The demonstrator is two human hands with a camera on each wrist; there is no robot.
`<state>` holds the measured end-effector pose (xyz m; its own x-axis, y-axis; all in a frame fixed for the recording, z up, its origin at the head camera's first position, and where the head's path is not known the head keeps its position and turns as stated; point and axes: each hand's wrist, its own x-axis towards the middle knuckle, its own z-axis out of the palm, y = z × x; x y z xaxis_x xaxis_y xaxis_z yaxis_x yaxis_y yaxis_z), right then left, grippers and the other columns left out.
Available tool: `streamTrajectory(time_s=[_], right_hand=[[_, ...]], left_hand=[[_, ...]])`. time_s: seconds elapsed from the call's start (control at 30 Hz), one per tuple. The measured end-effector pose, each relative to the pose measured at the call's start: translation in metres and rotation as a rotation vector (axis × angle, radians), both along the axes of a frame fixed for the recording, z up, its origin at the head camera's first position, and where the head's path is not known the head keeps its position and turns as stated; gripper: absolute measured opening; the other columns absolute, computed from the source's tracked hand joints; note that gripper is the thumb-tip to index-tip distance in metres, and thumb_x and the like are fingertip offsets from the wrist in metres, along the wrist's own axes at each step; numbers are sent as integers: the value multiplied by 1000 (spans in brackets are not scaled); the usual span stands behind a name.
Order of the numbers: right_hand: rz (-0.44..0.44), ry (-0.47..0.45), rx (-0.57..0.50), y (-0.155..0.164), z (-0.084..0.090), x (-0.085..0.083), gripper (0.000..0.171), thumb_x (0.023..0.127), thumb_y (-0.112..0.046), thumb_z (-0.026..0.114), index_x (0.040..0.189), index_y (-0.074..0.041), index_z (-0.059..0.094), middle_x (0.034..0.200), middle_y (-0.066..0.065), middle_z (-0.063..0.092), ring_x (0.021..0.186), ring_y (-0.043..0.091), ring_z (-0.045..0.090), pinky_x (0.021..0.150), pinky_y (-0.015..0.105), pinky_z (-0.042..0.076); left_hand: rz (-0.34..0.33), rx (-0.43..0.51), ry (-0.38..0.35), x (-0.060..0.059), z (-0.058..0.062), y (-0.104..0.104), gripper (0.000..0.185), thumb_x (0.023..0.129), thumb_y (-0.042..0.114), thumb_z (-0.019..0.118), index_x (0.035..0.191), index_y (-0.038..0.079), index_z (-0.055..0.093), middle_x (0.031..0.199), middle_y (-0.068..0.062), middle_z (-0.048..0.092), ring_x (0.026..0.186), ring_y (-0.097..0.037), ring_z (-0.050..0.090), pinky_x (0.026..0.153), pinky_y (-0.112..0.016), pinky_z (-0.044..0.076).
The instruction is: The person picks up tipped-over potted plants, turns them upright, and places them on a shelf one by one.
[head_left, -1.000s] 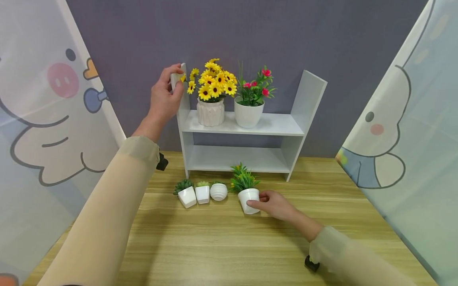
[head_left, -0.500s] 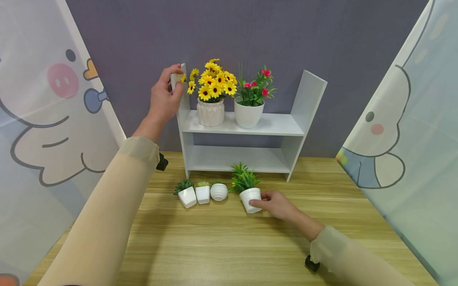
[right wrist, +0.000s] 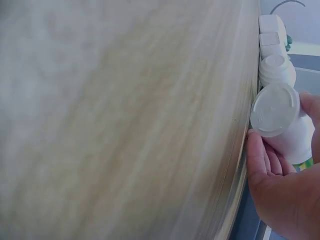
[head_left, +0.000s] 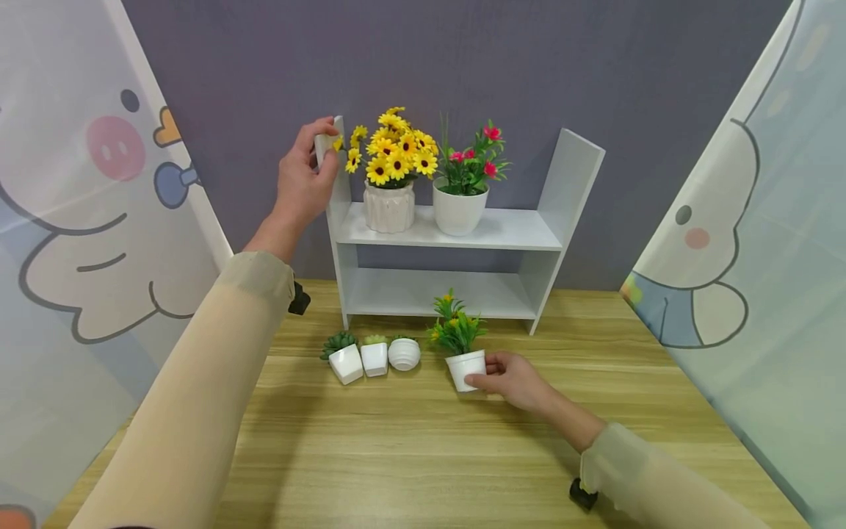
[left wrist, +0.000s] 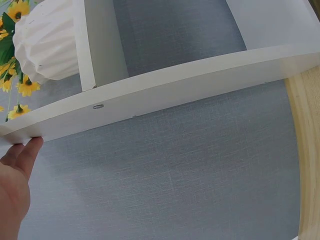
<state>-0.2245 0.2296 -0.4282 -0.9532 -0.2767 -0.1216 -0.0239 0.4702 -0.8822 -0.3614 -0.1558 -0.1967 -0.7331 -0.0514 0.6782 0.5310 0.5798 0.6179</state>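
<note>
Lifted off table (head_left: pixel 410 448): small pot (head_left: pixel 466 369), right hand (head_left: pixel 509 378) gripping; left hand (head_left: pixel 300 180) clasps shelf edge (head_left: pixel 328 147).

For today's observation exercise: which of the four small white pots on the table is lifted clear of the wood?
The rightmost pot, with yellow-tipped leaves, gripped by the right hand; the wrist view shows its base off the table.

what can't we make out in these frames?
- Left wrist view: most of the left hand is cut off by the frame edge; its hold on the shelf hardly shows.
- Right wrist view: the pot's plant is cut off; the table is blurred.
- Head view: three small pots too small for detail.
</note>
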Motion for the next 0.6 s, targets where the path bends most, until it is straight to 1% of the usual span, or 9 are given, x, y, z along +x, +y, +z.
streamTrajectory(time_s=[0.1,0.3,0.4,0.6], right_hand=[[4,19,2,1,0,0,63,96,-28,86,136,15,62,120,19,75,103,20,71,84,30,62],[-5,14,-5,0,-1,-3,63,93,-24,88,136,13,62,122,19,74,106,20,71,88,26,62],[-1,21,-14,0,-1,-4,62,92,-21,88,136,14,61,123,20,74,107,20,71,89,25,61],[-2,28,-34,-1,-4,-5,59,91,-16,89,134,14,61,122,20,73,106,22,71,89,27,62]], left_hand=[[-2,0,-1,0,0,0,36,114,26,48,149,23,54,172,21,43,156,-18,51,126,-44,47],[5,2,-10,0,0,1,36,114,27,49,150,25,54,172,21,43,157,-19,51,126,-44,46],[3,1,-5,0,0,2,36,114,26,49,149,24,54,172,20,43,156,-19,51,126,-45,47],[9,-2,-8,0,1,1,36,114,26,48,149,24,53,172,22,43,157,-17,50,127,-42,45]])
